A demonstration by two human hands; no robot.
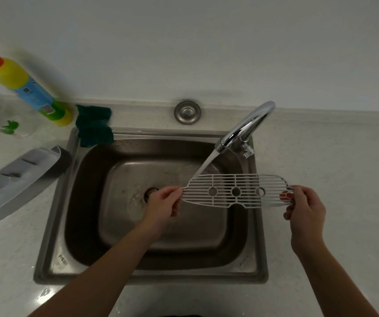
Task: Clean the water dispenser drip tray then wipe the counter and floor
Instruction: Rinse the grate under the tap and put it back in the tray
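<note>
Two hands hold the white drip tray grille (236, 191) roughly level above the basin of the steel sink (53, 225), one hand at each end. The left hand (165, 202) pinches the narrow left tip, its fingers (172, 192) closed tight on the plastic. The right hand (305, 211) grips the wider right end, its fingers (298, 191) curled round the edge just beside a red round mark (284, 196) on the grille. Three round holes sit in a row along the grille's middle.

Water (207, 163) runs from the chrome faucet (248, 124) at the sink's back right and lands on the grille's far left corner. The drain (150, 193) shows below, partly hidden by the left hand.

On the pale speckled surface (321, 168) left of the sink lies the grey drip tray body (16, 181), one end just beside the sink's left rim. A dark green cloth (94, 126) is draped over the sink's back left corner. Near it, by the wall, stands a yellow bottle (23, 85) with a red cap and blue label. A round metal cap (187, 112) sits in the surface behind the sink.
</note>
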